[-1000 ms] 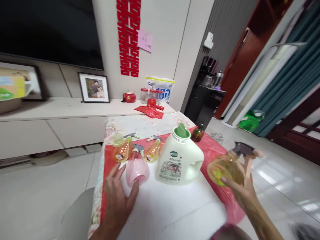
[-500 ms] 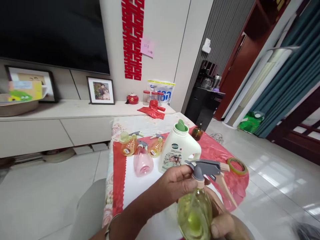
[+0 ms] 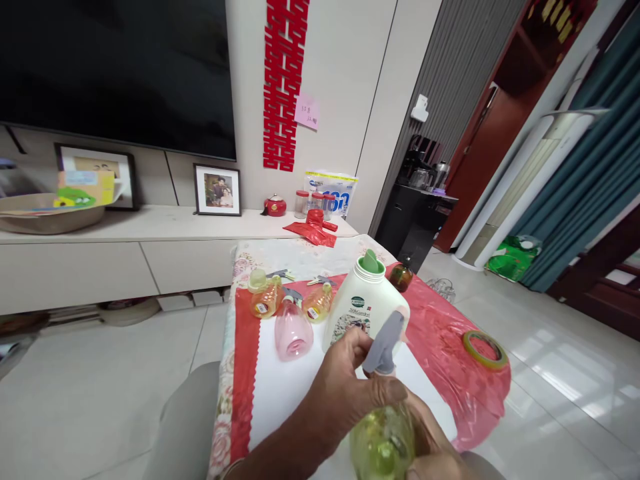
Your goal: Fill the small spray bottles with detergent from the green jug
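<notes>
Low in front of me is a clear spray bottle [image 3: 380, 443] with a yellow-green tint. My left hand [image 3: 345, 387] is closed around its neck, just under the grey spray head [image 3: 385, 345]. My right hand [image 3: 433, 443] grips the side of the bottle's body, partly hidden behind it. Just beyond stands a cream detergent jug [image 3: 353, 300] with a green spout. To the left, a pink bottle without a spray head [image 3: 293, 333] lies near two orange-tinted bottles, one [image 3: 269, 298] with a pale cap and the other [image 3: 317, 303] nearer the jug.
Grey spray heads [image 3: 320, 281] lie behind the bottles. A brown bottle [image 3: 401, 275] stands at the table's right edge. A tape roll [image 3: 485, 349] rests on red plastic film [image 3: 443, 327]. Behind the table runs a white cabinet [image 3: 190, 257] with jars and framed photos.
The spray head has turned: its nozzle and trigger pointed right before, and now the grey top points away and up. The camera view has shifted slightly. Both hands stay on the bottle.
</notes>
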The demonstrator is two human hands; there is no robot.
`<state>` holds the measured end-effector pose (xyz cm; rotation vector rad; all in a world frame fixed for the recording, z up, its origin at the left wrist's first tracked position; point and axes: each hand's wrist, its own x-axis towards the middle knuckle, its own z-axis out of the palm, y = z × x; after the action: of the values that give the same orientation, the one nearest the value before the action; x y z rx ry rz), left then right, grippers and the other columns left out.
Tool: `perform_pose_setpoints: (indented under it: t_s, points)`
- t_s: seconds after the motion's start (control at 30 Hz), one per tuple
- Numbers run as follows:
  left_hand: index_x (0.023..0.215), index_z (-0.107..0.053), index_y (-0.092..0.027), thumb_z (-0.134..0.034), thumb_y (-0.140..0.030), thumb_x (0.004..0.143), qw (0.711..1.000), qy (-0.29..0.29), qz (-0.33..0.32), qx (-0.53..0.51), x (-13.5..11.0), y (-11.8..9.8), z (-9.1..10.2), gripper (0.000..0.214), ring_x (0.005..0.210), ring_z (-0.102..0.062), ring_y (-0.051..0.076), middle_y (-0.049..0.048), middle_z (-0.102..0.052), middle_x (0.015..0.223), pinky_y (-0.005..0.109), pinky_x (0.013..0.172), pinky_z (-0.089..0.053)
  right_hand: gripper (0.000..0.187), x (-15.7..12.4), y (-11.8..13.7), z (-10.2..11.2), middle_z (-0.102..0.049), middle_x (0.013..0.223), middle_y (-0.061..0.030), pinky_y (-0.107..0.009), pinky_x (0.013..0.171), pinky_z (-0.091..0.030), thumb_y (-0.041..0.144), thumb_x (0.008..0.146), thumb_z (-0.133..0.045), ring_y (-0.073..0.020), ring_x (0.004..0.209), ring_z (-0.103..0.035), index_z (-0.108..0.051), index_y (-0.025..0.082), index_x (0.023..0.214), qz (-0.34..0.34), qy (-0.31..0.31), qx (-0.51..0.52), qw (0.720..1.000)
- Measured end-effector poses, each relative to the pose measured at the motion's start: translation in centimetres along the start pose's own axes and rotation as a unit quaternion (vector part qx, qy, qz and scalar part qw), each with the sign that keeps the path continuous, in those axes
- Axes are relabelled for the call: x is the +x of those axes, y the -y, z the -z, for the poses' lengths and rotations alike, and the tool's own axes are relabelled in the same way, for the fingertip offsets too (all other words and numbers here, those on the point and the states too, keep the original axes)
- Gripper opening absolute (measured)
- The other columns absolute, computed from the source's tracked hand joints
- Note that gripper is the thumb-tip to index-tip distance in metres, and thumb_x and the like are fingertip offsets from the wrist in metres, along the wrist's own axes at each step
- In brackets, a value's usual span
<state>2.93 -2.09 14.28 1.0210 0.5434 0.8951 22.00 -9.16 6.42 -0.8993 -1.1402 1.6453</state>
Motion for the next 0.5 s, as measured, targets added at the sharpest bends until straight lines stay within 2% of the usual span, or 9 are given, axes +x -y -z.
perform_pose_setpoints:
  t_s: [0.03, 0.17, 0.27, 0.37, 0.5]
  points:
    - [0.092, -0.063, -0.018, -0.092, -0.040, 0.057, 1.000, -0.009, -0.010, -0.003, 0.0, 0.2, 0.0, 0.050, 0.079, -0.054, 0.015, -0.0012, -0.062, 0.084, 0.026, 0.071, -0.040, 0.104, 0.0, 0.2, -0.2, -0.063, 0.134, -0.0093, -0.049, 0.104, -0.044, 0.037, 0.051, -0.084, -0.0391, 0.128, -0.054, -0.045, 0.025, 0.147, -0.007, -0.005, 0.002, 1.000]
    - [0.095, -0.064, -0.017, -0.086, -0.043, 0.070, 0.999, 0.021, -0.031, -0.037, -0.1, 0.2, 0.1, 0.043, 0.082, -0.058, 0.015, 0.0020, -0.066, 0.089, 0.026, 0.074, -0.044, 0.107, 0.3, 0.9, -0.6, -0.062, 0.135, -0.0093, -0.049, 0.106, -0.042, 0.036, 0.049, -0.084, -0.0393, 0.130, -0.053, -0.044, 0.025, 0.148, -0.027, -0.003, 0.002, 1.000]
    - [0.095, -0.067, -0.017, -0.083, -0.040, 0.076, 0.989, -0.052, -0.105, -0.093, -0.2, -0.9, 0.5, 0.033, 0.083, -0.062, 0.016, 0.0033, -0.070, 0.090, 0.028, 0.079, -0.049, 0.107, 0.2, 1.0, -0.1, -0.060, 0.139, -0.0081, -0.047, 0.108, -0.039, 0.039, 0.050, -0.084, -0.0378, 0.134, -0.050, -0.044, 0.028, 0.148, -0.028, 0.009, 0.002, 1.000]
    - [0.096, -0.070, -0.018, -0.088, -0.038, 0.071, 0.961, -0.114, -0.177, -0.180, -0.4, -2.7, 1.6, 0.036, 0.081, -0.066, 0.016, 0.0027, -0.072, 0.090, 0.030, 0.082, -0.053, 0.107, -0.3, 1.0, 0.9, -0.058, 0.142, -0.0072, -0.047, 0.108, -0.040, 0.043, 0.051, -0.084, -0.0373, 0.134, -0.050, -0.043, 0.031, 0.149, -0.028, 0.011, 0.001, 1.000]
    - [0.092, -0.072, -0.017, -0.094, -0.036, 0.064, 0.934, -0.159, -0.184, -0.261, -0.7, -4.1, 4.0, 0.041, 0.080, -0.068, 0.016, 0.0053, -0.073, 0.097, 0.026, 0.071, -0.057, 0.104, -1.5, 2.3, 3.1, -0.055, 0.147, -0.0094, -0.050, 0.106, -0.043, 0.053, 0.055, -0.081, -0.0398, 0.136, -0.049, -0.043, 0.030, 0.150, 0.013, -0.062, -0.052, 0.997]
